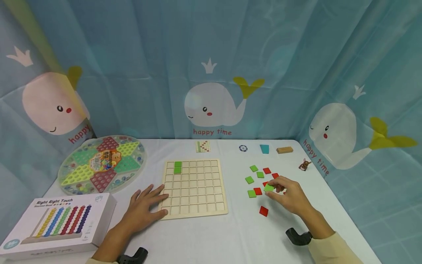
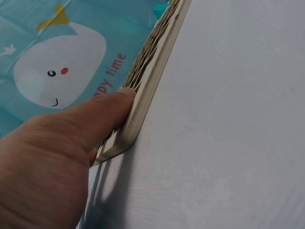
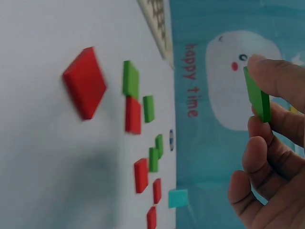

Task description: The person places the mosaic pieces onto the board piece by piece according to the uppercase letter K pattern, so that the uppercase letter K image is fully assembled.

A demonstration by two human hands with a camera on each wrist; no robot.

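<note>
A wooden grid board point(image 1: 197, 189) lies on the table, two green square tiles point(image 1: 177, 167) set one above the other near its upper left corner. My left hand point(image 1: 143, 207) rests on the board's left edge, fingers spread. In the left wrist view, the thumb point(image 2: 109, 107) lies on the board's rim. My right hand point(image 1: 290, 194) pinches a green square tile point(image 3: 258, 98) between thumb and fingers, raised over the loose tiles. Several green tiles point(image 1: 249, 180) and red tiles point(image 1: 263, 211) lie scattered beneath and around that hand, some partly hidden by it.
A small pattern card point(image 1: 202, 146), a poker chip point(image 1: 243, 148), a blue piece point(image 1: 264, 149), a wooden block point(image 1: 284, 150) and a brown animal figure point(image 1: 304, 164) sit toward the back. On the left are a round Chinese checkers set point(image 1: 102, 165) and a bead toy box point(image 1: 59, 223).
</note>
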